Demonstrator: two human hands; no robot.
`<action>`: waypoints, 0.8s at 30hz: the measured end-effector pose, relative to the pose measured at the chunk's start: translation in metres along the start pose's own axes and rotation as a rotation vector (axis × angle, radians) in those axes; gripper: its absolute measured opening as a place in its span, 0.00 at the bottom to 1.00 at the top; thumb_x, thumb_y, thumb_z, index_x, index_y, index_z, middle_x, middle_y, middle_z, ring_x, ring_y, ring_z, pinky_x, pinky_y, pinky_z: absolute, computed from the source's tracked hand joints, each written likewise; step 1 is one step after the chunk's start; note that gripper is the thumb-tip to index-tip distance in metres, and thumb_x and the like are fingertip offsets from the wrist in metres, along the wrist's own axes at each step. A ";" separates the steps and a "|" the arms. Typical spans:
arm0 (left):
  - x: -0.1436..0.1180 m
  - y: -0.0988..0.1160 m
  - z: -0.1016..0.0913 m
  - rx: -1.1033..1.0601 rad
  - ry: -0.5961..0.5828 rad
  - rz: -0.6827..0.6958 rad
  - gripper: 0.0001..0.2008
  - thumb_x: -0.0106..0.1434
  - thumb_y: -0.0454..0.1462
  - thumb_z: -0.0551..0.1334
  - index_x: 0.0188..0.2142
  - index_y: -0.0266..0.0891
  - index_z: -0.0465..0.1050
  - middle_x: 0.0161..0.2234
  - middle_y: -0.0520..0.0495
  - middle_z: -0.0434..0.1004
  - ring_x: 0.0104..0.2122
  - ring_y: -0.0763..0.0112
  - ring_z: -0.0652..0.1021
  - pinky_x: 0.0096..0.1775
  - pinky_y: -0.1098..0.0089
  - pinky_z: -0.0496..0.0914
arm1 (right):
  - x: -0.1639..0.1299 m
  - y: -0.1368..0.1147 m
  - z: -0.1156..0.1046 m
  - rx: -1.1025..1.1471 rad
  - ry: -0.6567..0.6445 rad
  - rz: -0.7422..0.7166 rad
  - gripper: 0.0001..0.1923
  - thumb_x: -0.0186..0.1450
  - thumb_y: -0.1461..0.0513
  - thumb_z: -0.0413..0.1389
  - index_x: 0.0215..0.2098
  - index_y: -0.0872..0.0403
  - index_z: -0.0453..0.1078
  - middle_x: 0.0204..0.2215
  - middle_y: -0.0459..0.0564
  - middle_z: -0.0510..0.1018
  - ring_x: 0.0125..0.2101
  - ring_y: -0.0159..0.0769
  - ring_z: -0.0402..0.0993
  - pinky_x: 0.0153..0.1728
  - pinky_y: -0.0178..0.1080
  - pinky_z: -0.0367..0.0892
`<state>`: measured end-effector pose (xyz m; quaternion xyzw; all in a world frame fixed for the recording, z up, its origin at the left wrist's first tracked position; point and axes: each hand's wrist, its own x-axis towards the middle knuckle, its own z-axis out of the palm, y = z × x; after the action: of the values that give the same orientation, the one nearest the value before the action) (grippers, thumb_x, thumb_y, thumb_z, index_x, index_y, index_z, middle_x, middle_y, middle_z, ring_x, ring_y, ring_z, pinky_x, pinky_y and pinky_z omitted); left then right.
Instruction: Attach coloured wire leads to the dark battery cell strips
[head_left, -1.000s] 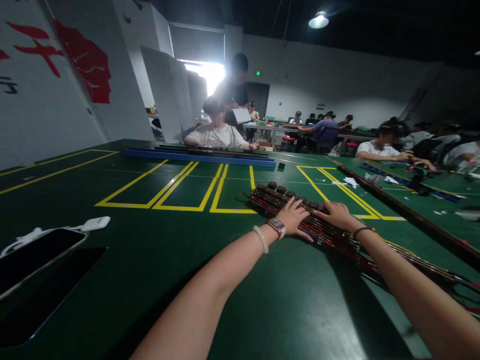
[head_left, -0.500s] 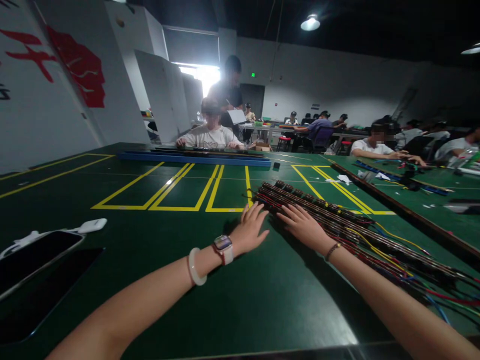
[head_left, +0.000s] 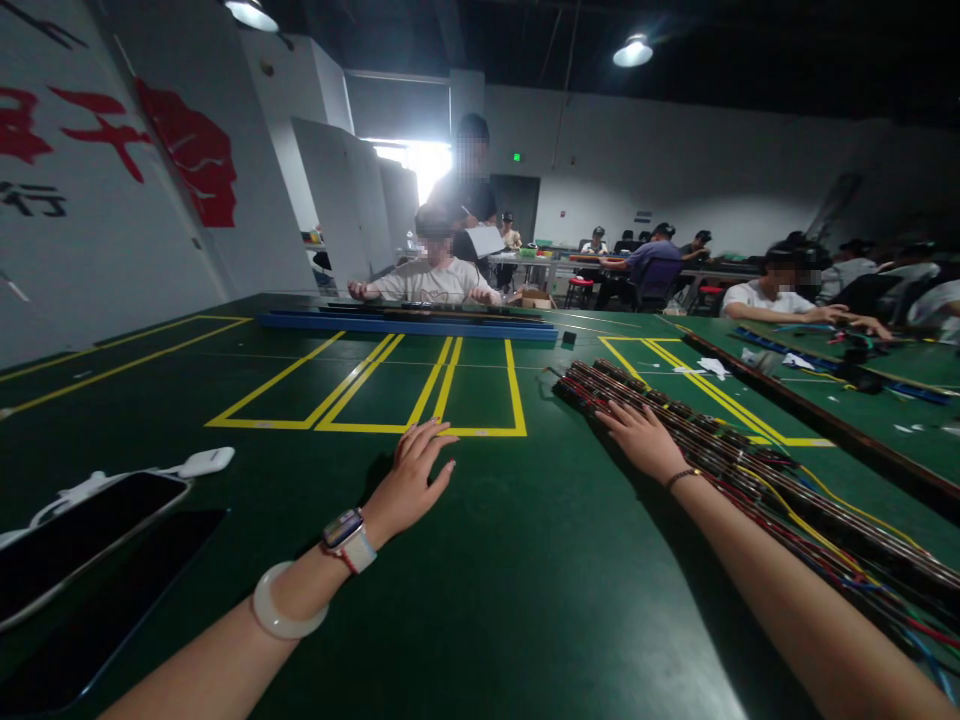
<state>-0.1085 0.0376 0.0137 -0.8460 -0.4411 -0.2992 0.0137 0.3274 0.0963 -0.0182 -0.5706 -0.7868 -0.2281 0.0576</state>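
left hand point(head_left: 411, 482) lies on the table point(head_left: 525, 580), left of the wire bundle point(head_left: 720, 450) under the right hand point(head_left: 639, 436).

The left hand point(head_left: 411, 478) lay flat, fingers spread, on the green table point(head_left: 525, 580), its fingertips at the yellow tape marking point(head_left: 420, 430). The right hand point(head_left: 639, 436) rested open against the wire harness bundle point(head_left: 750, 470).

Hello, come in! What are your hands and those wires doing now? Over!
Left hand open, flat on green table, holding nothing. Right hand open, resting on wire bundle. Phone far left, out of the way.
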 end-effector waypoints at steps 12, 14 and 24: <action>-0.005 -0.003 -0.002 -0.007 -0.047 -0.027 0.15 0.65 0.39 0.51 0.51 0.46 0.65 0.56 0.48 0.63 0.60 0.61 0.58 0.60 0.51 0.55 | 0.007 0.065 0.022 -0.118 -0.015 0.213 0.25 0.65 0.60 0.43 0.60 0.56 0.57 0.58 0.58 0.63 0.55 0.45 0.61 0.56 0.50 0.51; -0.006 -0.005 0.000 -0.019 -0.054 -0.037 0.16 0.65 0.40 0.51 0.51 0.46 0.64 0.56 0.48 0.62 0.61 0.62 0.57 0.60 0.51 0.55 | 0.002 0.064 0.013 -0.128 0.027 0.260 0.25 0.64 0.59 0.44 0.59 0.56 0.57 0.57 0.58 0.65 0.54 0.46 0.62 0.56 0.50 0.51; -0.005 -0.006 0.000 -0.073 -0.088 -0.053 0.15 0.65 0.41 0.51 0.50 0.45 0.65 0.56 0.47 0.62 0.60 0.60 0.58 0.59 0.51 0.56 | -0.059 0.070 -0.020 -0.306 -0.129 0.609 0.31 0.61 0.42 0.45 0.36 0.60 0.71 0.38 0.66 0.73 0.41 0.56 0.67 0.39 0.49 0.58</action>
<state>-0.1147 0.0378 0.0094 -0.8463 -0.4523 -0.2779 -0.0444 0.4094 0.0536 -0.0009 -0.7944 -0.5393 -0.2793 -0.0133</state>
